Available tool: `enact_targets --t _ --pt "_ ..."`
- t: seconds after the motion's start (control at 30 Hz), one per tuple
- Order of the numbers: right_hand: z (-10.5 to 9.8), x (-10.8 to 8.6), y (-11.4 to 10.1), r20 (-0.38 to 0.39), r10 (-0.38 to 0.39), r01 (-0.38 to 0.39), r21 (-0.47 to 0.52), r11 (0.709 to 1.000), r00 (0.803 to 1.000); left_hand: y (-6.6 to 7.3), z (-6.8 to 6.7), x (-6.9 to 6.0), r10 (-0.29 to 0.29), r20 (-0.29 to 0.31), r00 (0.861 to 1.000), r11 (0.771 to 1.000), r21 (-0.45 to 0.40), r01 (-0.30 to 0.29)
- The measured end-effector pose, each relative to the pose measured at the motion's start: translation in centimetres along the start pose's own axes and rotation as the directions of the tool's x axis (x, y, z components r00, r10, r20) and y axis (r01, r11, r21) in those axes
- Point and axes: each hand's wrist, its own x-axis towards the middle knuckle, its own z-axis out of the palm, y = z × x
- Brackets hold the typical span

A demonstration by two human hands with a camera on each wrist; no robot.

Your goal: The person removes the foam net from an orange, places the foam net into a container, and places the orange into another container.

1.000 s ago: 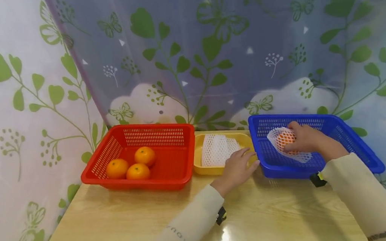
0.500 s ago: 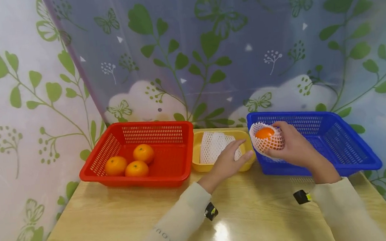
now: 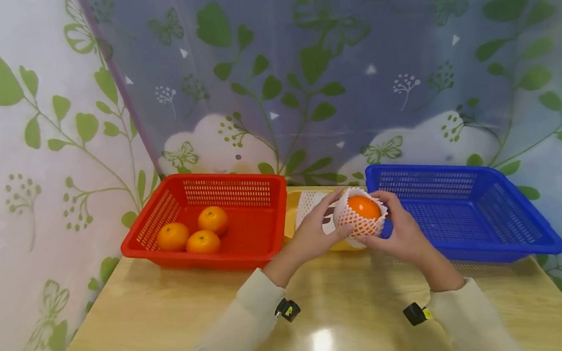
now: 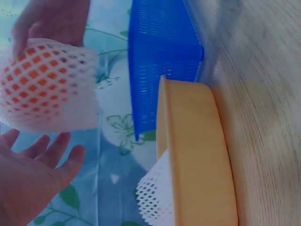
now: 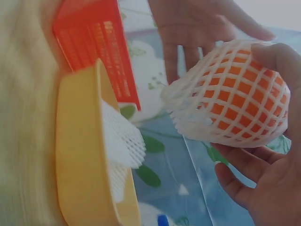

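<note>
Above the front of the yellow tray [image 3: 291, 219], an orange [image 3: 364, 206] sits in a white foam net sleeve [image 3: 361, 226]. My right hand [image 3: 403, 234] holds it from the right, thumb and fingers on opposite sides of the net, as the right wrist view shows. My left hand [image 3: 310, 235] is at the left of the fruit with its fingers spread. In the left wrist view a small gap shows between those fingers [image 4: 51, 150] and the net. The net's free end, in the right wrist view, points toward my left hand.
On the left a red basket [image 3: 248, 259] contains three oranges [image 3: 203, 241]. To the right stands a blue basket [image 3: 467, 213] with nothing seen inside. More white foam nets [image 5: 120, 136] lie in the yellow tray between the baskets. A patterned cloth hangs behind the wooden table [image 3: 350, 302].
My right hand has lifted the netted orange out of the blue basket and carried it left, over the yellow tray. My left hand has come up beside it.
</note>
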Motion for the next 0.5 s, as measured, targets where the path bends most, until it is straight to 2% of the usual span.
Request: enact_targets --t 0.13,0.27,0.4,0.5 --pt "0.9 0.0 -0.3 -0.002 -0.041 0.041 0.018 0.999 0.999 0.7 -0.8 -1.0 -0.037 0.029 0.999 0.998 -0.052 0.038" --pt "1.7 -0.1 -0.7 0.029 -0.031 0.030 0.032 0.999 0.999 0.8 -1.1 -1.9 -0.069 0.035 0.997 0.994 -0.079 0.071" --pt "2.8 -0.7 -0.8 0.082 -0.006 0.000 0.070 0.998 0.997 0.2 -1.2 -3.1 -0.132 0.026 0.991 0.987 -0.091 0.134" --pt "3.6 -1.5 -0.6 0.141 0.003 -0.025 0.157 0.987 0.990 -0.6 -1.3 -4.3 -0.183 0.040 0.982 0.975 -0.118 0.187"
